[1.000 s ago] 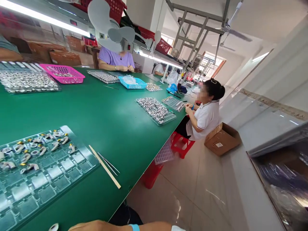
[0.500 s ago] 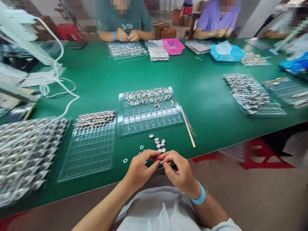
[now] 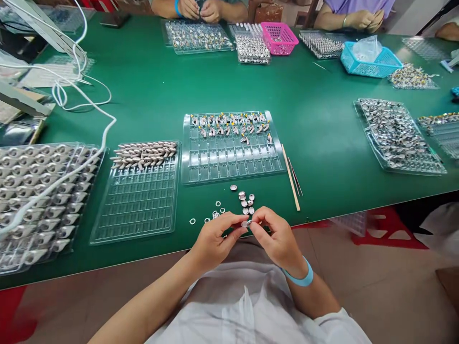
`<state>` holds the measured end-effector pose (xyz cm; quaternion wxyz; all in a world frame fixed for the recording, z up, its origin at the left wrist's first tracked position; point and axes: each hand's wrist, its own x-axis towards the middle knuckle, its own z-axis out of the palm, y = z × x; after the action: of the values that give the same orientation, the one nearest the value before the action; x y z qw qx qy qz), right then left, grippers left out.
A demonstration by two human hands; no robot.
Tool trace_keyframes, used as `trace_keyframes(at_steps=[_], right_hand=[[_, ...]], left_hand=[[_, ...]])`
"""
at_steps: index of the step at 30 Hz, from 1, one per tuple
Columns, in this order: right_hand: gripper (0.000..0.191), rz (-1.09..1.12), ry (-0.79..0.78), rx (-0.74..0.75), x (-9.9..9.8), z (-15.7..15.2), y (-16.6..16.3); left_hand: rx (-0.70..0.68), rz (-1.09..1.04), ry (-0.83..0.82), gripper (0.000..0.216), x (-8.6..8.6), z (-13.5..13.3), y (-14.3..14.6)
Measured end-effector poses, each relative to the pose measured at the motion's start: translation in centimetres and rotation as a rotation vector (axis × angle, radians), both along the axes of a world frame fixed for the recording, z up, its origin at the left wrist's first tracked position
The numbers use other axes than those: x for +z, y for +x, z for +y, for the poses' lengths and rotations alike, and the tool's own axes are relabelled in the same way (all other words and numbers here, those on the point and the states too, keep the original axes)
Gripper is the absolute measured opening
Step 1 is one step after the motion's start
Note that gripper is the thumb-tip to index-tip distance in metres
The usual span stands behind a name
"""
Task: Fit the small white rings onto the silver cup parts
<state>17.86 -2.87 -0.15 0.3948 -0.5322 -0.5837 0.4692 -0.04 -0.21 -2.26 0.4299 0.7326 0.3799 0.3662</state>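
My left hand (image 3: 217,239) and my right hand (image 3: 274,236) meet at the table's near edge, fingertips pinched on a small silvery round part (image 3: 245,223). Its exact kind is too small to make out, and the fingers partly cover it. Just beyond my fingertips lie several small round caps (image 3: 245,203) with pale faces. Thin white rings (image 3: 218,204) are scattered left of them. Further off is a clear plastic tray (image 3: 233,165), its far rows filled with small grey parts with yellow bits. Beside that tray rest a wooden stick (image 3: 291,179) and tweezers (image 3: 296,177).
To the left stand a half-filled clear tray (image 3: 134,205) and a large tray of grey shells (image 3: 39,191), crossed by a white cable (image 3: 107,129). A loaded tray (image 3: 398,134) lies right. Across the table are pink (image 3: 279,38) and blue baskets (image 3: 371,67) and co-workers' hands (image 3: 201,9).
The view has tilted down and sharpened, so the table things sit higher in the picture. My hands stay together, and the yellow bit seen by my right fingers no longer shows.
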Motion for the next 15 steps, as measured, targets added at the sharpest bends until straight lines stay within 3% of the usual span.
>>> trace_keyframes(at_steps=[15], right_hand=[[0.012,-0.145,-0.058,0.099,0.40,0.53,0.14]], left_hand=[[-0.025,0.032,0.199,0.022,-0.36,0.02,0.16]])
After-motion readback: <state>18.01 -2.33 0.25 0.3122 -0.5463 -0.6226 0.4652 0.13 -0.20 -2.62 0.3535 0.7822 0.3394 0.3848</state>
